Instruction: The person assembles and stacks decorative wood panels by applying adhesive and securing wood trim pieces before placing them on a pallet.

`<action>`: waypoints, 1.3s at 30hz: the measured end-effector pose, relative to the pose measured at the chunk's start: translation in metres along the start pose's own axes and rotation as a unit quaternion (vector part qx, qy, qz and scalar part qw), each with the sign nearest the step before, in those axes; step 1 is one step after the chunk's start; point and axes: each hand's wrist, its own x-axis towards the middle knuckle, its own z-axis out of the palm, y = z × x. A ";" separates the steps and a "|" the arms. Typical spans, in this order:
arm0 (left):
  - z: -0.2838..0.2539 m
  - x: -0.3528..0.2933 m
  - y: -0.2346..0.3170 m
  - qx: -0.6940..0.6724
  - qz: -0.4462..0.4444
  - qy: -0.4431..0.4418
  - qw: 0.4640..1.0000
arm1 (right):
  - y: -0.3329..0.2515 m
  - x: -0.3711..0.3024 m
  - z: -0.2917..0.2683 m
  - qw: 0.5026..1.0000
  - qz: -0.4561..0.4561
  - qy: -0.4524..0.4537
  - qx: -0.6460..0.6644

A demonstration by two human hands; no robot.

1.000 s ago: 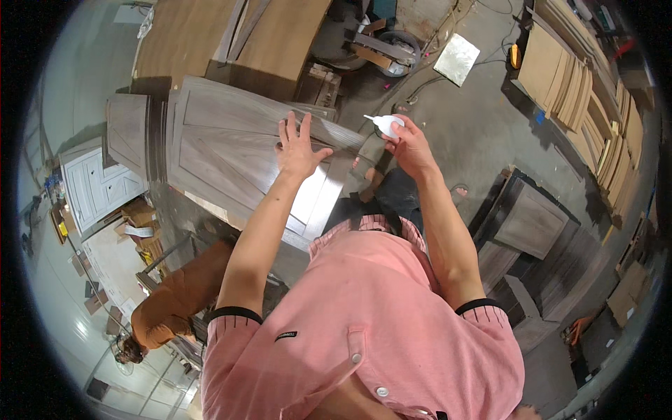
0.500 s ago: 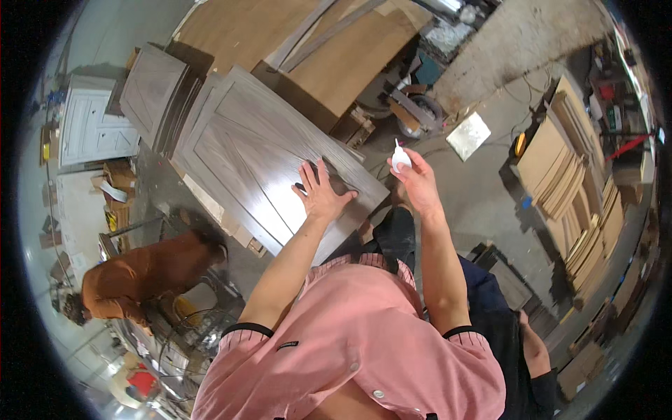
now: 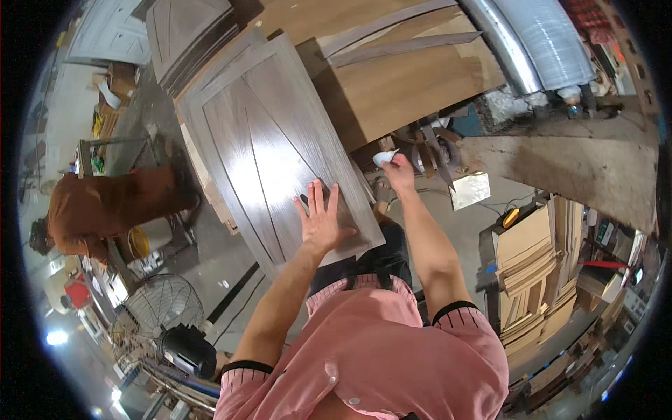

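My left hand (image 3: 323, 222) lies with spread fingers on the near end of a grey wood-grain cabinet door (image 3: 280, 91). The door has a framed edge and slanting grooves, and a bright glare covers its middle. It rests on top of other similar panels. Off the door's right edge, my right hand (image 3: 401, 175) is closed around a small white squeeze bottle (image 3: 383, 158). In the earlier picture the bottle shows a thin nozzle; now it is tilted and partly hidden by my fingers.
A brown board (image 3: 420, 91) bearing two grey strips (image 3: 406, 50) lies beyond the door. Stacked tan panels (image 3: 528, 259) stand at the right. To the left are a person in brown (image 3: 115, 210) and a wire fan (image 3: 164, 308). A shiny square sheet (image 3: 471, 190) is beyond my right hand.
My view has turned, so the surroundings shift. My right hand has tipped the bottle from upright to slanted and turned its back upward. My left hand stays flat on the door.
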 end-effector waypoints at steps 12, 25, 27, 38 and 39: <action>-0.003 0.002 0.006 0.001 0.018 0.039 0.999 | 0.024 0.015 0.024 0.982 0.017 0.137 -0.127; 0.004 0.001 -0.005 0.049 0.055 0.041 0.996 | -0.031 -0.192 -0.013 0.983 0.126 -0.135 -0.009; 0.004 -0.002 -0.008 0.053 0.056 0.059 0.995 | -0.047 -0.198 -0.006 0.975 0.156 -0.160 0.006; 0.034 -0.002 -0.033 -0.037 0.082 0.106 0.990 | -0.074 -0.192 0.021 0.976 0.090 -0.097 -0.175; 0.029 -0.005 -0.031 -0.019 0.075 0.104 0.992 | -0.077 -0.192 0.022 0.975 0.083 -0.098 -0.180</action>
